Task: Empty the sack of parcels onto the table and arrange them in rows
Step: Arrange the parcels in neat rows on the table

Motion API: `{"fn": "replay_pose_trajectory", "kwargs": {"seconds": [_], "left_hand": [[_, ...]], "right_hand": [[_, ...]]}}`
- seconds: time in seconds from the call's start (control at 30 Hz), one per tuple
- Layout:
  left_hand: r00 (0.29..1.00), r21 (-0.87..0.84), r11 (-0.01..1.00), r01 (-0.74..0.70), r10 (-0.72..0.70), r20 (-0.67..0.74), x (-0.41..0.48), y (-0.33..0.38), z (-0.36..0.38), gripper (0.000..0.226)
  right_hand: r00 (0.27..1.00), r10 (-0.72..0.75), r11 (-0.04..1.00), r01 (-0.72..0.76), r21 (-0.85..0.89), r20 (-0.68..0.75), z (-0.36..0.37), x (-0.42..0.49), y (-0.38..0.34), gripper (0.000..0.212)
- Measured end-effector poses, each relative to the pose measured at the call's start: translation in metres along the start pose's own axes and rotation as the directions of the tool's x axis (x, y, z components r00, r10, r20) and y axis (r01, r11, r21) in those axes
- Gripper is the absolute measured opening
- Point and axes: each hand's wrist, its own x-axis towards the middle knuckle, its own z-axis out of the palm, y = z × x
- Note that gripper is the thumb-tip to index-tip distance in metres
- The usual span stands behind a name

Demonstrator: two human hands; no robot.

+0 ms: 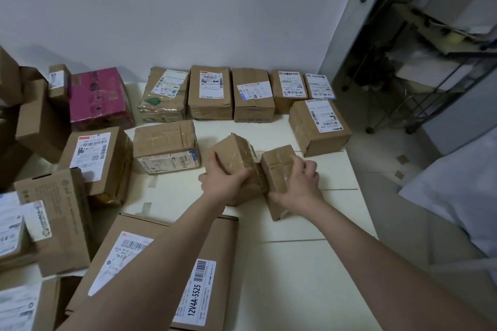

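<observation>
as five parcels (252, 94) stand behind, left hand (226, 180) grips one box (234, 156), right hand (302, 183) a second box (277, 164).

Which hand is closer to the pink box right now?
Left. The left hand, gripping a small brown parcel, sits right of the pink box and closer to the camera. The right hand, gripping a second parcel, lies farther right.

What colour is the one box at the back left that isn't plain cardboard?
Magenta pink; the box shows best in the head view.
</observation>
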Motion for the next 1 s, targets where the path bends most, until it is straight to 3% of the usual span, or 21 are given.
{"fn": "replay_pose_trajectory", "kwargs": {"seconds": [0.07,0.13,0.2,0.23,0.3,0.37,0.43,0.47,0.53,0.63,0.73,0.77,0.9,1.0], "left_hand": [[0.998,-0.157,0.987,0.035,-0.027,0.055,0.005,-0.002,-0.005,0.08],[0.99,-0.381,0.92,0.092,-0.042,0.137,0.01,-0.006,-0.012,0.047],[0.979,-0.571,0.803,0.173,-0.077,0.189,0.01,-0.01,-0.017,0.022],[0.978,-0.616,0.763,0.194,-0.103,0.18,0.012,-0.014,-0.018,0.02],[0.985,-0.593,0.787,0.171,-0.132,0.109,0.012,-0.019,-0.017,0.03],[0.989,-0.438,0.896,0.068,-0.117,-0.087,0.018,-0.022,-0.014,0.043],[0.952,-0.315,0.949,-0.003,-0.094,-0.292,0.02,-0.017,-0.016,0.039],[0.948,-0.296,0.955,-0.003,-0.091,-0.304,0.023,-0.012,-0.017,0.043],[0.976,-0.228,0.974,0.004,-0.053,-0.21,0.03,-0.004,-0.017,0.064],[0.998,-0.085,0.996,0.029,-0.033,-0.048,0.037,-0.004,-0.009,0.087],[0.999,-0.127,0.991,0.05,-0.052,-0.012,0.038,-0.007,-0.001,0.063],[0.999,-0.148,0.988,0.052,-0.054,-0.008,0.04,-0.009,0.002,0.055],[0.999,-0.21,0.976,0.053,-0.05,0.018,0.043,-0.009,0.006,0.039],[0.998,-0.247,0.967,0.068,-0.064,0.022,0.047,-0.009,0.004,0.053]], "right_hand": [[0.986,0.139,0.943,-0.104,0.315,-0.089,-0.005,0.005,0.004,0.084],[0.965,0.257,0.758,-0.173,0.629,-0.045,-0.012,0.01,0.01,0.063],[0.953,0.303,0.645,-0.219,0.732,0.017,-0.014,0.013,0.018,0.049],[0.946,0.32,0.588,-0.237,0.773,0.047,-0.014,0.014,0.021,0.045],[0.929,0.335,0.443,-0.304,0.843,0.159,-0.014,0.012,0.022,0.04],[0.911,0.306,0.291,-0.366,0.884,0.276,-0.014,0.011,0.023,0.03],[0.892,0.295,0.216,-0.411,0.886,0.342,-0.011,0.012,0.022,0.024],[0.885,0.306,0.233,-0.427,0.873,0.351,-0.008,0.012,0.022,0.021],[0.885,0.337,0.379,-0.44,0.814,0.322,-0.002,0.015,0.02,0.023],[0.92,0.349,0.621,-0.371,0.69,0.18,0.004,0.018,0.016,0.047],[0.946,0.31,0.89,-0.252,0.379,-0.098,0.0,0.023,0.001,0.046],[0.956,0.278,0.927,-0.242,0.285,-0.093,0.0,0.025,-0.007,0.051],[0.961,0.213,0.976,-0.216,0.0,0.175,0.015,0.026,-0.032,0.115],[0.952,0.242,0.969,-0.247,0.005,0.188,0.02,0.034,-0.03,0.128]]}}
